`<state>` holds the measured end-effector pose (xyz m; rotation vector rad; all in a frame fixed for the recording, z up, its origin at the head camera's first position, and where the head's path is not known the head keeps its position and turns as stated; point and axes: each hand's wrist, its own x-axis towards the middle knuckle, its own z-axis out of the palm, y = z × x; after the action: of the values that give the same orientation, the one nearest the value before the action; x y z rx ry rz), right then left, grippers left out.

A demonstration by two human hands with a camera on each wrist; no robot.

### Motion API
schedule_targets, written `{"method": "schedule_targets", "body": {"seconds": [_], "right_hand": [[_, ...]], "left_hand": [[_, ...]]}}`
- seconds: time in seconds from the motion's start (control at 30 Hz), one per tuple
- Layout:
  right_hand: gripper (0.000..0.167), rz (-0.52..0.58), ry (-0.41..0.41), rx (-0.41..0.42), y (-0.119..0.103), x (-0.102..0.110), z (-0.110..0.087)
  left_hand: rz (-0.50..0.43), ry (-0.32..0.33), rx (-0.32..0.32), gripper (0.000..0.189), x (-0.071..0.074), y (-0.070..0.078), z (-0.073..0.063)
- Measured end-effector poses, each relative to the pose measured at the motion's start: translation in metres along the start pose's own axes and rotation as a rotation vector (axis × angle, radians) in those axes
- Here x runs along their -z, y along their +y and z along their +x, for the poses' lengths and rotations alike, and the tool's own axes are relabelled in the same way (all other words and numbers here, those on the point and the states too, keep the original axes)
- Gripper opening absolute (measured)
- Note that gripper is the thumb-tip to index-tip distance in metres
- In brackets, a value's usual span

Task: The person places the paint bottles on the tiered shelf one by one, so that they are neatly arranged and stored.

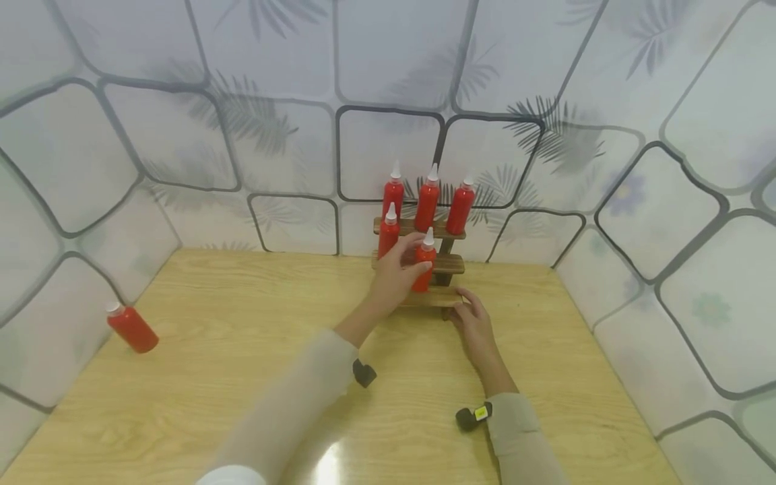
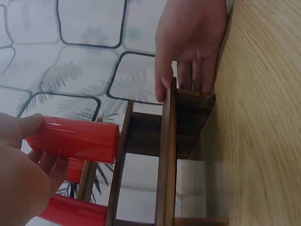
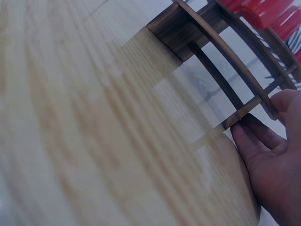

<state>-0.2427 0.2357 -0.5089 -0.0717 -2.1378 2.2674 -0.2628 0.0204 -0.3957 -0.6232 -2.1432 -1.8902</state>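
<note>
My left hand (image 1: 393,273) grips a red squeeze bottle (image 1: 424,266) with a white pointed nozzle, upright in front of a small three-step wooden shelf (image 1: 451,264). In the left wrist view the base of this bottle (image 2: 80,139) is close to the edge of the middle step. My right hand (image 1: 475,322) holds the shelf's right end at the lowest step; in the right wrist view its thumb is at the step's end and its fingers reach behind the leg. Another red bottle (image 1: 389,237) stands on the middle step, left of the held one.
Three red bottles (image 1: 427,205) stand in a row on the top step. Far left on the wooden table (image 1: 242,377) is one more red bottle (image 1: 133,329) with a white cap. The patterned wall (image 1: 291,148) rises close behind the shelf.
</note>
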Motion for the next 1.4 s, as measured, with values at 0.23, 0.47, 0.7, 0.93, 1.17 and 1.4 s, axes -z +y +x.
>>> {"method": "schedule_targets", "body": {"seconds": [0.23, 0.47, 0.7, 0.93, 1.17, 1.4], "right_hand": [[0.047, 0.041, -0.035, -0.03, -0.006, -0.002, -0.002], [0.047, 0.034, -0.023, -0.021, -0.004, 0.0, -0.002], [0.048, 0.013, -0.03, -0.018, 0.0, 0.003, -0.001], [0.047, 0.032, -0.024, -0.009, -0.001, -0.001, -0.002], [0.047, 0.035, -0.028, 0.003, -0.002, 0.0, -0.002], [0.047, 0.014, -0.035, -0.001, 0.001, 0.001, -0.002]], "left_hand": [[0.067, 0.033, -0.013, 0.048, -0.011, 0.005, 0.015], [0.113, 0.075, -0.012, 0.047, -0.02, -0.002, 0.027], [0.141, 0.112, -0.014, 0.049, -0.031, -0.008, 0.038], [0.184, 0.191, -0.023, 0.051, -0.036, -0.012, 0.045], [0.185, 0.22, -0.018, 0.05, -0.039, -0.009, 0.046], [0.183, 0.226, 0.014, 0.05, -0.04, -0.008, 0.046]]}}
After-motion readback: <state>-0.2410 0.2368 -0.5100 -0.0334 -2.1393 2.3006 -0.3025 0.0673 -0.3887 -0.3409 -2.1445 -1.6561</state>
